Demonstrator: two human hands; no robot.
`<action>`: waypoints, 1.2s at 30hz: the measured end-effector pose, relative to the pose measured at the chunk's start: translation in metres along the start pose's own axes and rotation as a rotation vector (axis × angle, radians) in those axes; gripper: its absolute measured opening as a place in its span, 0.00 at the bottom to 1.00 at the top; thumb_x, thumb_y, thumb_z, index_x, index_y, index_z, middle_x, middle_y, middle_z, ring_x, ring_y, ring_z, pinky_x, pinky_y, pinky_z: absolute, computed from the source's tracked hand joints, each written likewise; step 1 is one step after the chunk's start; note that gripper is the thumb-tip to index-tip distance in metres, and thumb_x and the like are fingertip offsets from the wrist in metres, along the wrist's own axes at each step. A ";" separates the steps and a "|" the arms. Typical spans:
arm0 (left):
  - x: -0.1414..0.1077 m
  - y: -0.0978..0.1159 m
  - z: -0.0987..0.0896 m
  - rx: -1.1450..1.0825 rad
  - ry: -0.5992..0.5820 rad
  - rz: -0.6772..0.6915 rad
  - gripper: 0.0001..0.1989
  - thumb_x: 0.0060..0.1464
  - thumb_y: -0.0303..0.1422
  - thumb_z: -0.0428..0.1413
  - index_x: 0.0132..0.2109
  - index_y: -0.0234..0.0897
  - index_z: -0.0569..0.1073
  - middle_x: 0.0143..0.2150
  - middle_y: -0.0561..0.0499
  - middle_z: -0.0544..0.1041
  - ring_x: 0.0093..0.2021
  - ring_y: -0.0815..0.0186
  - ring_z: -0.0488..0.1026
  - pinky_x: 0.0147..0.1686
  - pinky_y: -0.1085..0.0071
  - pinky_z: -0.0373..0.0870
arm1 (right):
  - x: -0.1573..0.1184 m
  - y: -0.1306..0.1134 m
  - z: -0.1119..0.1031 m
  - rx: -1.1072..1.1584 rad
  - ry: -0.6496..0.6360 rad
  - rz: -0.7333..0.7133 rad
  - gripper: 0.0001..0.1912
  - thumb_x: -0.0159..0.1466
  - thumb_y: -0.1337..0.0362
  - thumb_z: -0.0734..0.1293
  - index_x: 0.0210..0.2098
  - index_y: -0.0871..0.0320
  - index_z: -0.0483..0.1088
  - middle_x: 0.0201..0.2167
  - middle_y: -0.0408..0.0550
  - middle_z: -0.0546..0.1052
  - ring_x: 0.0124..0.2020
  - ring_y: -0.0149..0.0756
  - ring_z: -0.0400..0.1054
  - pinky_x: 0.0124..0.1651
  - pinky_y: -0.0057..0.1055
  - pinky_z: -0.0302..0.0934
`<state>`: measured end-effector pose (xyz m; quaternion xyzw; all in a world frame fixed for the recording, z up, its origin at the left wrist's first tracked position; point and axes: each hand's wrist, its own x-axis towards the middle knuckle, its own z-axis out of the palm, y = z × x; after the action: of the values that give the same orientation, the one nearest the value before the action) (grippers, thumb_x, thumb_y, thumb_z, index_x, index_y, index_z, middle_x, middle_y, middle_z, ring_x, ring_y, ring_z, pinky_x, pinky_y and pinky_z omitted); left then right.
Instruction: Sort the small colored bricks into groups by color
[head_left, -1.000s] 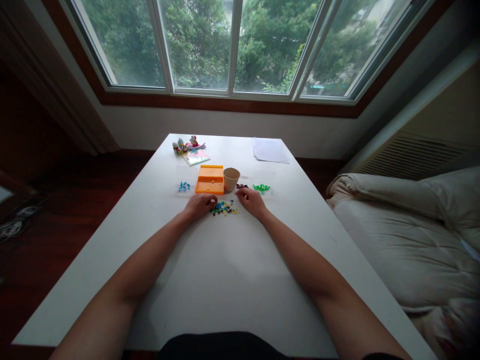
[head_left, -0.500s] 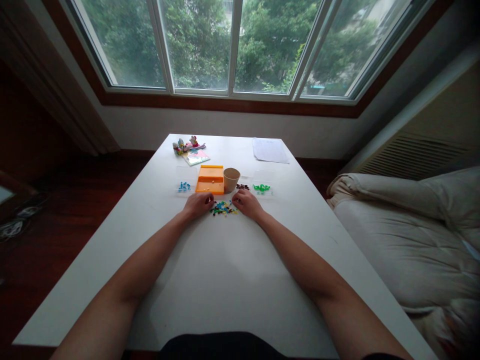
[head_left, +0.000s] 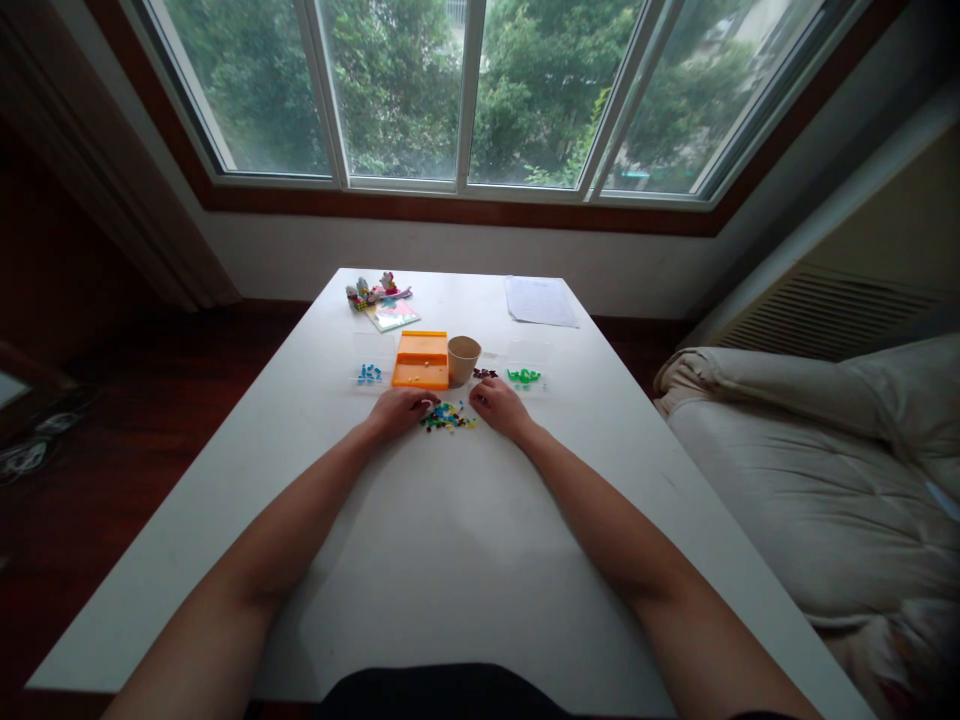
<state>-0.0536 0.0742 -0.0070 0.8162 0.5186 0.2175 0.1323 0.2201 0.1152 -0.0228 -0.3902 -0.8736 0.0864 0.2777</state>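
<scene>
Small loose pieces [head_left: 448, 418] in blue, green, yellow, brown and white lie in a pile on the white table. At the pile's left edge is my left hand [head_left: 399, 408], its thumb and fingertips drawn together over the pieces. My right hand [head_left: 501, 406] rests at the right edge with its fingers curled into a pinch. Anything between either hand's fingertips is too small to make out. Just beyond the hands stand an orange tray [head_left: 421, 378] with a few pale pieces in it and a brown paper cup [head_left: 464, 358]. Brown pieces [head_left: 485, 373] lie beside the cup.
Blue pieces [head_left: 368, 373] sit in a clear box on the left, green pieces [head_left: 523, 376] in another on the right. Farther back are colourful figures [head_left: 377, 290], a pastel card or booklet [head_left: 394, 315] and paper sheets [head_left: 540, 301]. A padded couch [head_left: 810, 480] stands right of the table.
My left hand's fingertips have reached slightly right, over the pile. My right hand has shifted a little to the right, away from the pile's middle.
</scene>
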 end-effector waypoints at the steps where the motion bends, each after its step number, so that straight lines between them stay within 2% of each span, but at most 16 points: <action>1: 0.000 0.000 0.000 -0.001 -0.004 0.001 0.15 0.60 0.35 0.53 0.50 0.50 0.80 0.45 0.52 0.82 0.40 0.62 0.77 0.39 0.70 0.66 | 0.000 0.000 0.000 0.001 0.005 -0.004 0.04 0.65 0.67 0.67 0.34 0.55 0.74 0.36 0.50 0.73 0.40 0.39 0.65 0.43 0.33 0.60; 4: 0.000 0.001 -0.001 0.013 -0.024 -0.028 0.14 0.60 0.36 0.53 0.49 0.48 0.80 0.43 0.51 0.82 0.39 0.62 0.76 0.38 0.70 0.66 | 0.000 -0.002 -0.001 0.016 0.043 0.010 0.04 0.65 0.67 0.65 0.35 0.55 0.73 0.37 0.49 0.74 0.41 0.39 0.65 0.44 0.33 0.60; 8: -0.001 0.006 -0.001 0.041 -0.010 -0.113 0.13 0.58 0.42 0.55 0.43 0.43 0.80 0.32 0.50 0.79 0.30 0.64 0.72 0.30 0.71 0.60 | -0.001 -0.004 -0.003 0.073 0.091 0.101 0.05 0.67 0.66 0.63 0.37 0.55 0.71 0.33 0.47 0.75 0.34 0.36 0.66 0.38 0.29 0.58; 12: 0.000 0.012 0.000 0.033 0.009 -0.185 0.16 0.56 0.47 0.57 0.40 0.41 0.79 0.31 0.50 0.78 0.30 0.65 0.71 0.28 0.71 0.57 | 0.001 -0.004 0.000 0.167 0.113 0.142 0.05 0.66 0.64 0.63 0.36 0.55 0.71 0.31 0.45 0.75 0.31 0.33 0.65 0.35 0.28 0.56; 22: 0.004 0.005 -0.001 -0.022 0.004 -0.238 0.11 0.55 0.39 0.56 0.40 0.41 0.80 0.33 0.51 0.78 0.32 0.65 0.71 0.30 0.72 0.58 | 0.005 0.011 0.007 0.455 0.233 0.320 0.10 0.62 0.57 0.67 0.35 0.57 0.74 0.27 0.42 0.74 0.28 0.33 0.64 0.33 0.29 0.57; 26: 0.005 -0.001 -0.002 -0.072 0.007 -0.213 0.12 0.57 0.38 0.54 0.41 0.40 0.80 0.33 0.50 0.78 0.31 0.65 0.70 0.30 0.72 0.58 | 0.006 0.017 0.009 0.554 0.250 0.363 0.12 0.59 0.57 0.67 0.39 0.57 0.76 0.30 0.44 0.77 0.31 0.34 0.67 0.37 0.30 0.60; 30: 0.003 -0.006 -0.007 -0.094 -0.067 -0.113 0.13 0.56 0.35 0.54 0.43 0.40 0.80 0.27 0.53 0.75 0.28 0.68 0.67 0.29 0.73 0.56 | 0.006 0.018 0.009 0.666 0.289 0.408 0.13 0.58 0.58 0.67 0.40 0.57 0.76 0.31 0.45 0.78 0.32 0.34 0.69 0.38 0.31 0.63; 36: 0.001 -0.004 -0.010 -0.073 -0.098 -0.061 0.13 0.54 0.36 0.56 0.44 0.41 0.81 0.26 0.55 0.72 0.27 0.69 0.65 0.28 0.73 0.54 | 0.006 0.018 0.004 0.800 0.352 0.471 0.14 0.57 0.58 0.69 0.40 0.58 0.75 0.29 0.45 0.78 0.29 0.32 0.68 0.31 0.28 0.61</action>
<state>-0.0612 0.0772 0.0002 0.8045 0.5277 0.1919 0.1937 0.2264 0.1321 -0.0303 -0.4485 -0.6000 0.4081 0.5218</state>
